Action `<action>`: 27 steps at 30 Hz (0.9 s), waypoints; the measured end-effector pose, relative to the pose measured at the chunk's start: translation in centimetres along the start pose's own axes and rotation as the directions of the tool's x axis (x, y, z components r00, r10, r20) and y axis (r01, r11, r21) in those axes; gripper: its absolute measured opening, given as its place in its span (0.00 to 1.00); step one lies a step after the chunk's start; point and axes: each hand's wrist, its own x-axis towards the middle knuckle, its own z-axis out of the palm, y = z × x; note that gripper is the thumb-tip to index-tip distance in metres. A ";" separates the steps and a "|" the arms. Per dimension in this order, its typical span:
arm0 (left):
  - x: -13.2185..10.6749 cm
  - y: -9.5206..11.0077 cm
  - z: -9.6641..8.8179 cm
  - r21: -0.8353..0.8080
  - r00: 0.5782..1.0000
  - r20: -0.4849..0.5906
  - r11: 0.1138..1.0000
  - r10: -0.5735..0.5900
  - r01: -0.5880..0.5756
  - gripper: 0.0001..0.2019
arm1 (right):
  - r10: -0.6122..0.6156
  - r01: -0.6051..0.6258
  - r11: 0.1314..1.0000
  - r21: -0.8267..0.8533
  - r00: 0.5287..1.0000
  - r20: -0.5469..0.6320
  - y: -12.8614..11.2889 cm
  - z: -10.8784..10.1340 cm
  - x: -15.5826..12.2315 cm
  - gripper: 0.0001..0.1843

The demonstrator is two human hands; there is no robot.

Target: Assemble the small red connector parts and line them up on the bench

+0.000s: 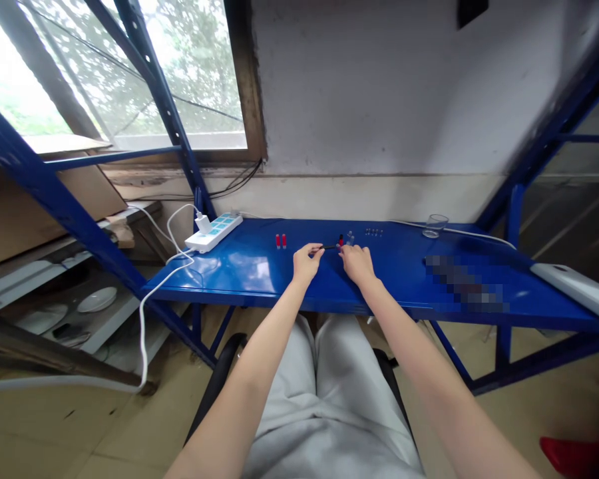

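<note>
Thin black stick at the middle of the blue table, left hand pinching one end. Right hand curls at the other end beside a small red piece, grip unclear. Two red caps stand just left.

**A:** where'd the power strip sit on that workbench?
**B:** back left. Two small tubes stood right of it, then left hand and right hand, thin stick between them. Drinking glass was back right.
</note>
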 end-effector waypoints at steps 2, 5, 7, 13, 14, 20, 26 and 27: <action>0.0 -0.2 0.0 -0.002 1.000 0.005 1.000 0.005 -0.005 0.08 | -0.036 0.036 0.999 -0.016 0.999 0.001 -0.3 0.0 -0.1 0.16; -0.1 -0.2 0.0 -0.003 1.000 0.014 1.000 0.003 -0.003 0.07 | -0.042 0.042 0.999 -0.022 0.999 -0.001 -0.2 0.1 -0.2 0.17; -0.1 -0.2 0.0 0.000 1.000 0.020 1.000 0.001 -0.001 0.08 | -0.034 0.034 0.999 -0.024 0.999 0.000 -0.1 0.2 -0.2 0.17; -0.1 0.0 -0.1 0.028 0.999 0.006 0.999 0.032 -0.032 0.09 | -0.032 0.032 0.999 -0.034 0.999 0.002 -0.2 0.2 -0.2 0.17; -0.2 0.0 -0.2 0.029 0.999 0.006 0.999 0.037 -0.037 0.09 | -0.032 0.032 0.999 -0.031 0.999 0.000 -0.3 0.1 -0.2 0.18; -0.3 0.3 -0.2 0.025 0.998 0.061 0.999 0.018 -0.019 0.09 | -0.025 0.025 1.000 0.007 0.999 -0.043 -0.2 0.2 -0.2 0.19; -0.3 0.3 0.1 -0.010 0.991 0.134 1.000 -0.010 0.012 0.09 | -0.065 0.073 0.993 0.091 0.994 -0.090 -0.5 0.1 -0.1 0.20; -0.3 0.3 0.1 -0.018 0.991 0.133 1.000 -0.017 0.019 0.09 | -0.066 0.077 0.991 0.108 0.993 -0.101 -0.5 0.0 -0.1 0.20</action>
